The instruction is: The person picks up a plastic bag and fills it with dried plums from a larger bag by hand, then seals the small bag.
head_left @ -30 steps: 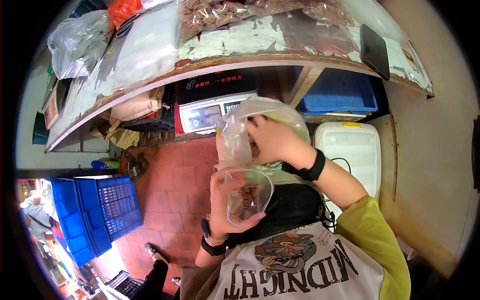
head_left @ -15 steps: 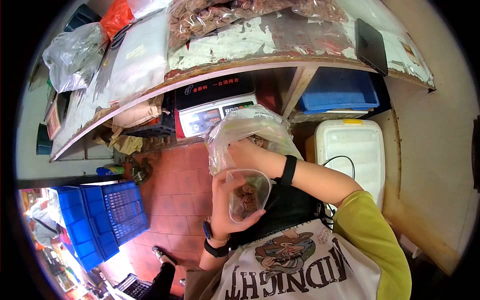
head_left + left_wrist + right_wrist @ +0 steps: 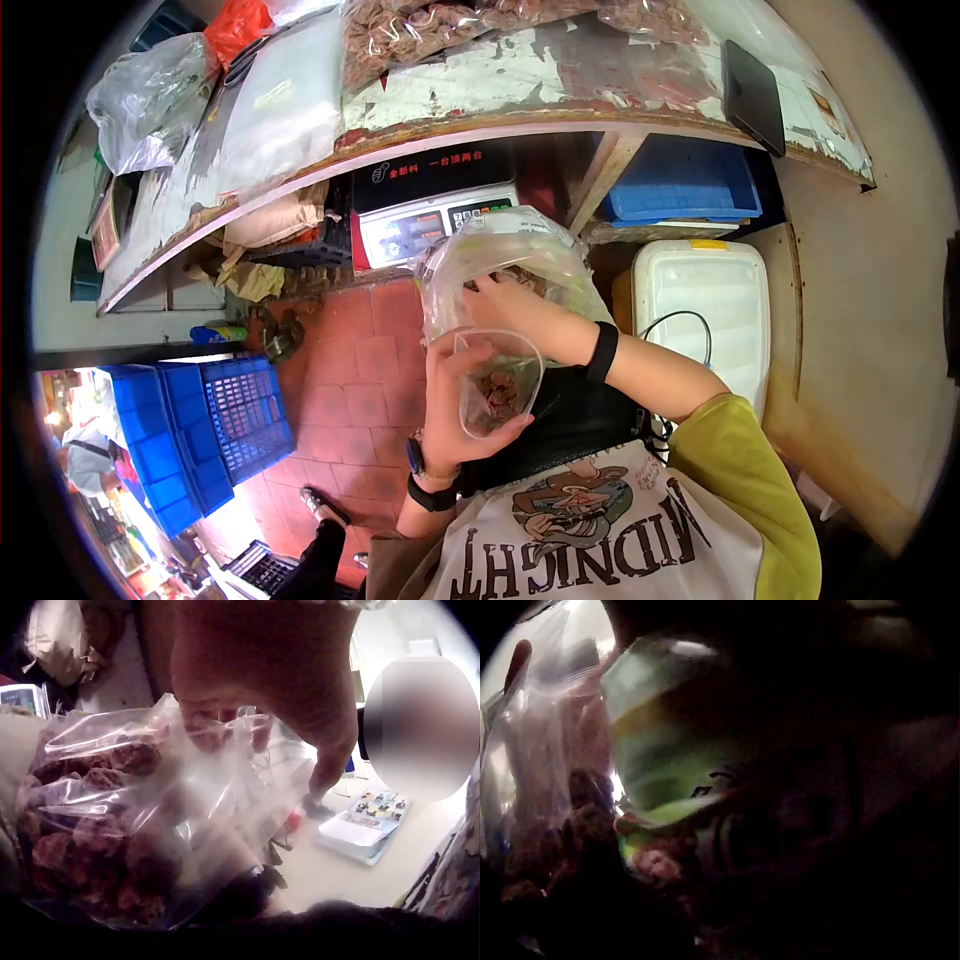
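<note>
Head view: the left hand holds the small clear bag by its mouth, thumb and fingers spread wide apart around the rim, with brown lumps showing inside. Just beyond the small clear bag is a larger plastic bag; the right hand reaches into it, and because the fingertips are partly hidden I cannot tell whether they pinch anything. Farther beyond the small clear bag is a scale, and above that a shelf with peeling paint. To the right of the small clear bag is a white lidded bin; well apart to its left are blue crates.

Left wrist view: the small clear bag hangs below the left hand, its plastic gathered at the fingers, the lumps in its lower part. A printed flat item lies to the right of the small clear bag.

Right wrist view: mostly dark. Clear plastic with lumps shows at left, beside green-marked plastic; the right fingers cannot be made out.
</note>
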{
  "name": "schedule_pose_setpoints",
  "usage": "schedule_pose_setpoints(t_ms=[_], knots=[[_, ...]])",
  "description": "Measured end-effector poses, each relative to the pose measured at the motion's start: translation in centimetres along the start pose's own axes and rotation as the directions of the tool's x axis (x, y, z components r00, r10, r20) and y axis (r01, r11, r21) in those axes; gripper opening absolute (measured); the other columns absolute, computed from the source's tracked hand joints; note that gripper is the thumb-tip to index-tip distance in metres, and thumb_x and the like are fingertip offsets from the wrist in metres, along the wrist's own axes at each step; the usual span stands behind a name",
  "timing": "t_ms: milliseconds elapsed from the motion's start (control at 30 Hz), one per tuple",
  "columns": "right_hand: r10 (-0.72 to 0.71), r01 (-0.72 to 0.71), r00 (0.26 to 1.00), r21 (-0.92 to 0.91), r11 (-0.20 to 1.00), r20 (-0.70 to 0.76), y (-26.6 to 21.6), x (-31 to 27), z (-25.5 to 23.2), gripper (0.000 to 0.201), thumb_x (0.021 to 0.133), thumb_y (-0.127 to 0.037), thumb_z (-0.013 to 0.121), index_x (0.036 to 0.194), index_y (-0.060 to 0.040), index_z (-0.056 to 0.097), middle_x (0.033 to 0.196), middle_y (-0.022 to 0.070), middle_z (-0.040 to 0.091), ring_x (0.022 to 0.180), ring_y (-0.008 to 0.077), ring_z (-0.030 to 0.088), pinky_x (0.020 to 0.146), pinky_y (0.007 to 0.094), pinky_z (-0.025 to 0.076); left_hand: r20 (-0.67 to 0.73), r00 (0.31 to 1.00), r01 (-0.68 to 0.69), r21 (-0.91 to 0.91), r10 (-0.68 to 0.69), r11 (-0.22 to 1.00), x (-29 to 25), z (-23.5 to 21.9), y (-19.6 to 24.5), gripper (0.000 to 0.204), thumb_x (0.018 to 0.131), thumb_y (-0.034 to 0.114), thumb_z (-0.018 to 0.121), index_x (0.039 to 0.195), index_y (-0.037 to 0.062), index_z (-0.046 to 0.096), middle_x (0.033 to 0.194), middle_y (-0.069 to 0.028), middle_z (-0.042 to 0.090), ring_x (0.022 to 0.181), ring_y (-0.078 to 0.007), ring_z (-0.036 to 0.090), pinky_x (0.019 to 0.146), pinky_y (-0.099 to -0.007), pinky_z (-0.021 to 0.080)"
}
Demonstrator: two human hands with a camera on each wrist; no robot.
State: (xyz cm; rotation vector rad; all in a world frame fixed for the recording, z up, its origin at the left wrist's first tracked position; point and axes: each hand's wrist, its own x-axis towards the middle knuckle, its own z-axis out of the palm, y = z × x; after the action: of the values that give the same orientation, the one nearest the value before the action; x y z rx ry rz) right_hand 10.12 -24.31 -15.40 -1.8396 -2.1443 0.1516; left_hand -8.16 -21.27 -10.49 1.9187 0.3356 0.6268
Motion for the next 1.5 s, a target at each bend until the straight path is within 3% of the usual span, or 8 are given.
schedule_pose_setpoints(t_ms=[700, 900, 967, 1000, 1100, 1133, 1200, 1500], knots=[[-0.054, 0.041, 0.989, 0.093, 0.995, 0.140, -0.8, 0.3, -0.9, 0.023, 0.082, -0.022, 0.062, 0.101, -0.0107, 0.068, 0.108, 0.0085, 0.060, 0.106, 0.0337, 0.058, 0.075, 0.0450, 0.056, 0.017, 1.000, 0.013, -0.036, -0.012, 0.999, -0.1, 0.2, 0.1, 0.076, 0.061, 0.017, 0.088, 0.125, 0.0045, 0.049, 0.126, -0.0187, 0.044, 0.119, -0.0364, 0.048, 0.100, -0.0446, 0.041], [0.248, -0.362, 0.887, 0.254, 0.897, 0.390, -0.2, 1.6, -0.1, 0.022, 0.080, -0.021, 0.064, 0.096, -0.0072, 0.070, 0.109, 0.0175, 0.068, 0.087, 0.0326, 0.070, 0.068, 0.0402, 0.055, -0.014, 1.000, -0.011, 0.012, 0.011, 1.000, -0.3, 0.4, -0.1, 0.074, 0.062, 0.024, 0.085, 0.124, 0.0051, 0.050, 0.123, -0.0138, 0.044, 0.117, -0.0292, 0.048, 0.099, -0.0407, 0.040], [0.301, -0.157, 0.936, 0.552, 0.819, -0.181, 0.3, 1.0, 1.3, 0.028, 0.078, -0.021, 0.070, 0.096, 0.0000, 0.067, 0.099, 0.0197, 0.070, 0.068, 0.0318, 0.067, 0.057, 0.0403, 0.052, -0.007, 1.000, 0.000, 0.016, 0.000, 1.000, -0.3, 0.4, 0.1, 0.074, 0.061, 0.024, 0.086, 0.123, 0.0053, 0.050, 0.123, -0.0134, 0.044, 0.117, -0.0294, 0.048, 0.099, -0.0408, 0.040], [0.300, -0.156, 0.937, 0.553, 0.819, -0.180, 0.1, 0.9, 0.7, 0.028, 0.078, -0.021, 0.070, 0.096, 0.0000, 0.067, 0.099, 0.0197, 0.070, 0.068, 0.0318, 0.067, 0.057, 0.0403, 0.052, -0.008, 1.000, 0.001, 0.017, -0.001, 1.000, -0.3, 0.3, 0.2, 0.074, 0.061, 0.024, 0.086, 0.123, 0.0053, 0.050, 0.123, -0.0134, 0.044, 0.117, -0.0294, 0.048, 0.099, -0.0408, 0.040], [0.445, -0.343, 0.790, 0.906, -0.250, 0.422, 0.5, 0.2, -1.3, 0.026, 0.082, -0.014, 0.063, 0.106, -0.0038, 0.064, 0.091, 0.0032, 0.067, 0.075, 0.0179, 0.063, 0.066, 0.0352, 0.053, 0.021, 0.999, -0.037, 0.034, 0.036, 0.999, -0.1, 0.1, 0.2, 0.077, 0.061, 0.017, 0.089, 0.125, 0.0048, 0.048, 0.127, -0.0195, 0.044, 0.118, -0.0361, 0.048, 0.100, -0.0446, 0.041], [0.446, -0.344, 0.788, 0.905, -0.251, 0.424, 0.7, 0.0, -1.5, 0.026, 0.082, -0.014, 0.063, 0.106, -0.0038, 0.064, 0.091, 0.0032, 0.067, 0.075, 0.0179, 0.063, 0.066, 0.0352, 0.053, 0.020, 0.999, -0.034, 0.005, 0.034, 0.999, -0.2, 0.2, -0.1, 0.077, 0.061, 0.017, 0.089, 0.125, 0.0050, 0.048, 0.127, -0.0195, 0.044, 0.118, -0.0360, 0.048, 0.100, -0.0444, 0.041], [0.284, -0.170, 0.751, 0.590, -0.790, 0.596, 0.6, -0.4, -2.1, 0.024, 0.081, -0.009, 0.062, 0.105, -0.0080, 0.064, 0.090, 0.0009, 0.065, 0.081, 0.0165, 0.062, 0.074, 0.0357, 0.052, 0.018, 0.999, -0.028, -0.024, 0.028, 0.999, -0.2, 0.3, -0.1, 0.077, 0.061, 0.017, 0.089, 0.125, 0.0053, 0.048, 0.127, -0.0194, 0.044, 0.118, -0.0359, 0.048, 0.100, -0.0442, 0.041], [0.173, -0.190, 0.828, 0.556, -0.809, 0.534, 0.1, -4.0, -6.6, 0.031, 0.084, -0.005, 0.055, 0.115, -0.0058, 0.057, 0.108, 0.0063, 0.062, 0.098, 0.0191, 0.063, 0.087, 0.0403, 0.052, -0.008, 0.994, -0.106, -0.051, 0.106, 0.993, -0.2, 0.4, -0.5, 0.082, 0.060, 0.017, 0.089, 0.128, 0.0065, 0.045, 0.126, -0.0178, 0.043, 0.119, -0.0348, 0.048, 0.099, -0.0444, 0.042]])
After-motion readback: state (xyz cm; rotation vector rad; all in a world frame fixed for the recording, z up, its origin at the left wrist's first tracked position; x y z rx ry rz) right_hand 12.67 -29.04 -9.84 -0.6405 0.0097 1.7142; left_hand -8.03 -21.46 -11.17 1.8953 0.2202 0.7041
